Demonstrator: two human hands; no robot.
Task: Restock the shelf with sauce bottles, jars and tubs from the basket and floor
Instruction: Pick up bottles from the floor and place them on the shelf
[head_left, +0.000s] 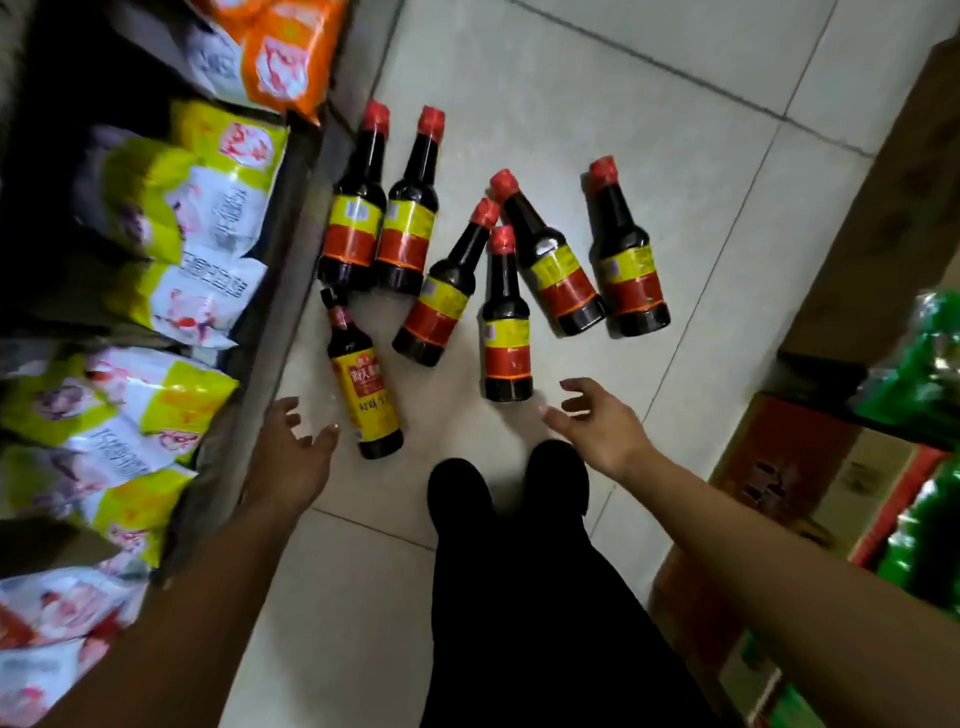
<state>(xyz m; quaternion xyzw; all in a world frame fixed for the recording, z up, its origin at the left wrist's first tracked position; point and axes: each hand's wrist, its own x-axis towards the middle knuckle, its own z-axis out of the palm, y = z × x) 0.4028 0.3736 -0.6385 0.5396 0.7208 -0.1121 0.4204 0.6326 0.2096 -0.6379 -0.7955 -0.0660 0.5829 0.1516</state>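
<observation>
Seven dark sauce bottles lie flat on the pale tiled floor (649, 130), and the black-capped bottle (363, 382), with its yellow and red label, serves as the landmark: it lies nearest the person, close to the base of the shelf (291, 249), cap pointing away. Just beyond its cap, a pair of red-capped bottles (379, 208) lie side by side and touching, right against the shelf's edge. To the landmark's right a tilted red-capped bottle (447, 291) leans its neck toward an upright-pointing one (506, 322), and farther right still two more bottles (592, 254) lie with bodies spread apart, the rightmost well clear of the landmark. The left hand (296, 441) hovers just left of the landmark's base, fingers spread wide, holding nothing and not touching the glass. The right hand (592, 421) reaches out on the landmark's far right, just below the base of the upright-pointing bottle, fingers also splayed wide and empty. Black shoes (509, 488) stand on the floor below and right of the landmark. On the shelf sit yellow-and-white bagged goods (171, 218), with an orange bag (280, 52) beyond them. Cardboard boxes (779, 467) and green packs (919, 364) stand across the aisle, far right.
</observation>
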